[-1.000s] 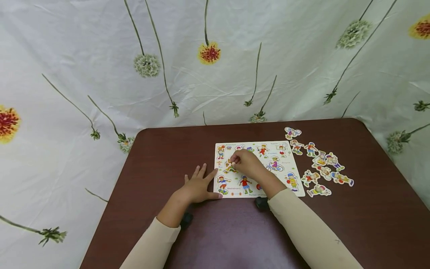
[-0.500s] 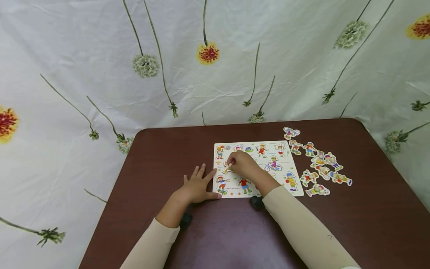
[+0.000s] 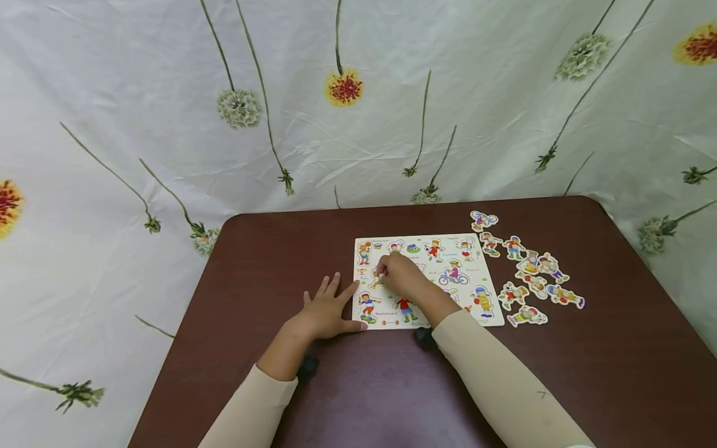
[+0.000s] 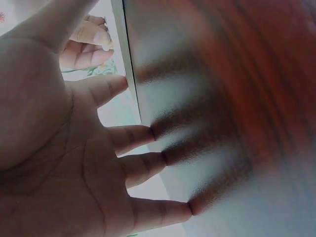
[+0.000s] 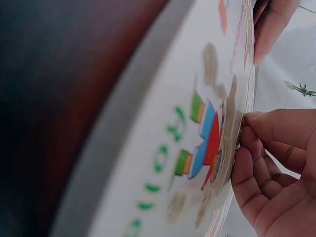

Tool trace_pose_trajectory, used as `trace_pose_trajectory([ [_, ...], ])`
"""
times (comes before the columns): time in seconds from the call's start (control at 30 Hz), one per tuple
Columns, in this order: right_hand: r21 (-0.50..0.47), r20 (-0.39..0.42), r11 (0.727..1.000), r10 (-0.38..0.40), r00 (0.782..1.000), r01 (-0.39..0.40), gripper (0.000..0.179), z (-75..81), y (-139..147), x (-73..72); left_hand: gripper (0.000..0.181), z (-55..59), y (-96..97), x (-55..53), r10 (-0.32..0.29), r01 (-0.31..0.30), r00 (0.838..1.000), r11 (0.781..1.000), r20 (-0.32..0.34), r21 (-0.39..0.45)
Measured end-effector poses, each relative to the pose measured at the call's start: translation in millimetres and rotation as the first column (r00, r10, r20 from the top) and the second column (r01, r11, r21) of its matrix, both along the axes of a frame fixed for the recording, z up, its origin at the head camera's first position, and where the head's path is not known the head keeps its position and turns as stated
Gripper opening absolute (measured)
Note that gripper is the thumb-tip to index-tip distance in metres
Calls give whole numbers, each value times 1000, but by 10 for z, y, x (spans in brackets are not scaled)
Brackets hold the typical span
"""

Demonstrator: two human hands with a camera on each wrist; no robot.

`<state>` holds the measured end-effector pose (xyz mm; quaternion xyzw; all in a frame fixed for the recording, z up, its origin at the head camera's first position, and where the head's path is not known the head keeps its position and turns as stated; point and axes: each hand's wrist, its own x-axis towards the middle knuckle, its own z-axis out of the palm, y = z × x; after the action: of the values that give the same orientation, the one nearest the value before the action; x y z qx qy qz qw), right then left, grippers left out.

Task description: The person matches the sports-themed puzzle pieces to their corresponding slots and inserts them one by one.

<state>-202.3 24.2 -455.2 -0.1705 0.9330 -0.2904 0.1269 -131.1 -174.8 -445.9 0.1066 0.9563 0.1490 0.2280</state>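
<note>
A white puzzle board [image 3: 392,314] printed with children playing sports lies on the table. My left hand [image 3: 326,313] rests beside its left side with fingers spread; the thumb and index finger touch the board's edge. My right hand [image 3: 402,275] is over the board's left middle. Its thumb and index finger pinch the small pale knob [image 4: 107,48] of a puzzle piece [image 3: 376,281], which lies at a figure-shaped recess. The fingers partly cover this piece, so I cannot tell whether it sits flush. In the right wrist view, the right fingertips [image 5: 249,118] meet the board's surface.
Several loose figure-shaped puzzle pieces [image 3: 528,316] lie in a cluster right of the board, some overlapping. The dark brown table [image 3: 280,249] has rounded far corners. A white flowered cloth [image 3: 313,143] hangs behind it.
My right hand has shifted slightly left and lowered, bringing the pinched puzzle piece onto the recess at the board's left middle. My left hand has stayed at the board's edge.
</note>
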Motion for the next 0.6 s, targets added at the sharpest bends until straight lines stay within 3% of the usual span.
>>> trace_pose_trajectory([
  [0.37,-62,6,997,-36,999,36,7,-19,27,27,94,-17,-12,-5,-10,10,1000,1000,-9,-2],
  [0.6,-223,75,969,-96,993,110,16,-7,107,81,93,-14,-15,7,-14,14,1000,1000,-10,-7],
])
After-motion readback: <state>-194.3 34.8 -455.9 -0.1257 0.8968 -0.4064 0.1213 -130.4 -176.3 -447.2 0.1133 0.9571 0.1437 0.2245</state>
